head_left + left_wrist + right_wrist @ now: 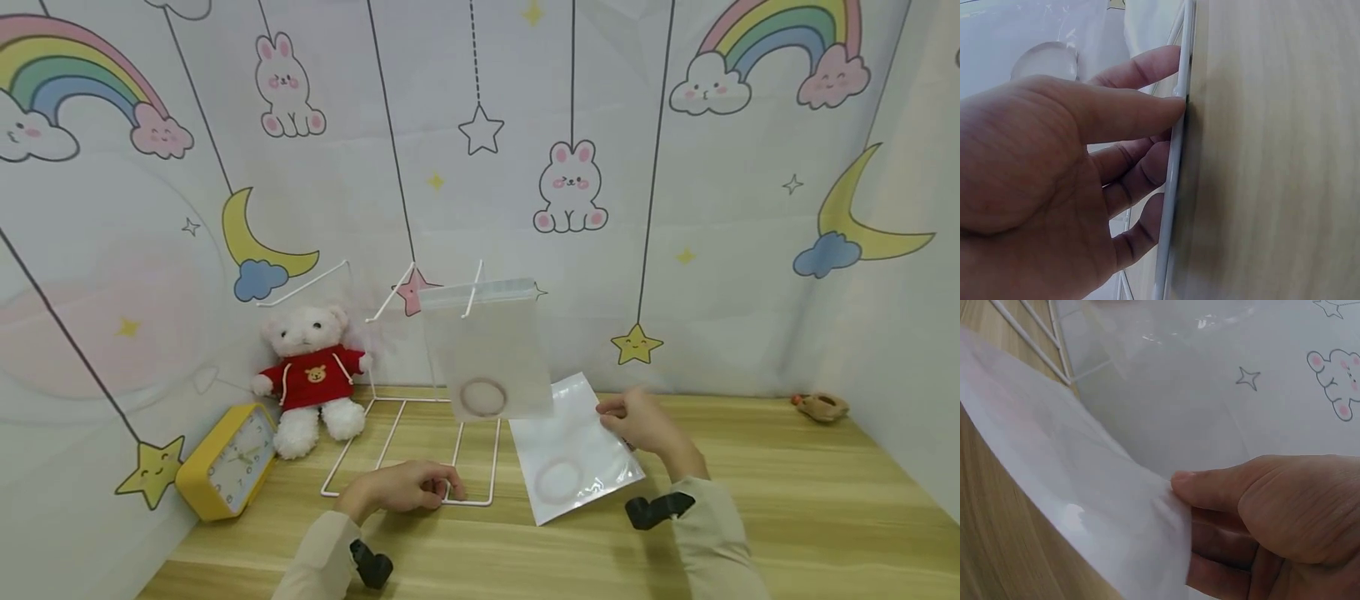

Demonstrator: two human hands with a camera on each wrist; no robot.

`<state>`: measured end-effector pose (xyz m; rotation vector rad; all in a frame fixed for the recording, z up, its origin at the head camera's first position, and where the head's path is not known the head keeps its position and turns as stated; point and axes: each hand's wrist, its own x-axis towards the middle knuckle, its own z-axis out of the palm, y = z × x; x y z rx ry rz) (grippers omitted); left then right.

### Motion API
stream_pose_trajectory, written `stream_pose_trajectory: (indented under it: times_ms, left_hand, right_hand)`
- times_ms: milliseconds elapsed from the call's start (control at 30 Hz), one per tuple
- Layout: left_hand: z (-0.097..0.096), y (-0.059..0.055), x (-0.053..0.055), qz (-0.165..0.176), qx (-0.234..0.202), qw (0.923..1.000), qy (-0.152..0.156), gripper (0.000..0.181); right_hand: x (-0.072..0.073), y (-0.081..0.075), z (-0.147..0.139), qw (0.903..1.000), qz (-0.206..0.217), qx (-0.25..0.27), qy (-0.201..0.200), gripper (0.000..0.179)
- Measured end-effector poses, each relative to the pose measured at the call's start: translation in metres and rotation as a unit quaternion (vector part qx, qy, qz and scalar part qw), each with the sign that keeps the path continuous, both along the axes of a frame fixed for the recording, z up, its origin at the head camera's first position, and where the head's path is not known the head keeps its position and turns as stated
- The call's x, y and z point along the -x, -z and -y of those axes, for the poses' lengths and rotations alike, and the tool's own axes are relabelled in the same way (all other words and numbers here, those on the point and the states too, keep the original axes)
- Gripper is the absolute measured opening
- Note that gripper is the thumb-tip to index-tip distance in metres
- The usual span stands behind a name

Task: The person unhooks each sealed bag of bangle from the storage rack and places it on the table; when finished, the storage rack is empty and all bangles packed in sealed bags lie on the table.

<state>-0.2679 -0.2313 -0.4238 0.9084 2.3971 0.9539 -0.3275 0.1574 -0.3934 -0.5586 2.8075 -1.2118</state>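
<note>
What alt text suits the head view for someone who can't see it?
The right grip pinches a white bag; the left grip holds the front of a white rack. A cloudy bag hangs from the rack; a teddy and yellow clock are at picture left.

The pale wood-grain tabletop (810, 492) is bearing a white wire rack (458, 443), its base lying flat. A yellow alarm clock (231, 463) is standing near the left edge; just beside it, a white teddy bear (316, 375) is sitting, 2 legs forward. A small brown ornament (822, 407) is lying far right.
</note>
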Motion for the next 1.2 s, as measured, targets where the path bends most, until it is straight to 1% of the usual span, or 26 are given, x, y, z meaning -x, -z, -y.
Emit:
stream_pose_trajectory:
  times_ms: [67,133,167,333,500,600,767,900,967,1100,1200]
  left_hand:
    - [0.0,0.0,-0.001,0.002,0.002,1.0,-0.003,0.027]
    - [0.0,0.0,-0.001,0.001,0.004,1.0,-0.006,0.027]
    - [0.0,0.0,-0.001,0.001,0.005,1.0,-0.006,0.027]
    - [-0.001,0.0,0.0,-0.001,0.004,1.0,-0.007,0.028]
    - [-0.001,-0.001,-0.001,-0.005,0.004,0.9999,-0.009,0.028]
    - [0.0,-0.001,-0.001,-0.006,0.004,1.0,-0.007,0.027]
    - [0.0,0.001,0.0,-0.01,0.007,0.9999,-0.002,0.027]
    - [0.001,0.003,0.001,-0.012,0.011,0.9999,-0.003,0.027]
    - [0.001,0.003,0.001,-0.014,0.013,0.9998,-0.004,0.027]
    - [0.001,0.003,0.001,-0.018,0.014,0.9997,-0.001,0.027]
    - [0.001,0.003,0.001,-0.017,0.011,0.9998,-0.001,0.027]
  right_hand:
    - [0.0,0.003,0.002,0.9994,0.031,0.012,-0.005,0.025]
    - [-0.001,0.005,0.002,0.9985,0.049,0.019,-0.012,0.025]
    - [-0.001,0.006,0.003,0.9983,0.052,0.018,-0.02,0.025]
    - [-0.002,0.01,0.002,0.9962,0.078,0.012,-0.035,0.024]
    - [-0.004,0.013,-0.001,0.9937,0.093,-0.003,-0.063,0.015]
    - [-0.002,0.018,-0.002,0.9922,0.099,-0.002,-0.075,0.01]
    - [-0.001,0.027,-0.002,0.9923,0.111,0.014,-0.055,0.006]
    - [0.0,0.03,-0.001,0.9917,0.122,0.026,-0.03,0.005]
    - [0.0,0.031,0.0,0.9913,0.126,0.031,-0.025,0.005]
    - [-0.001,0.028,-0.001,0.9914,0.123,0.029,-0.032,0.005]
    - [-0.003,0.022,-0.003,0.9925,0.112,0.007,-0.048,0.01]
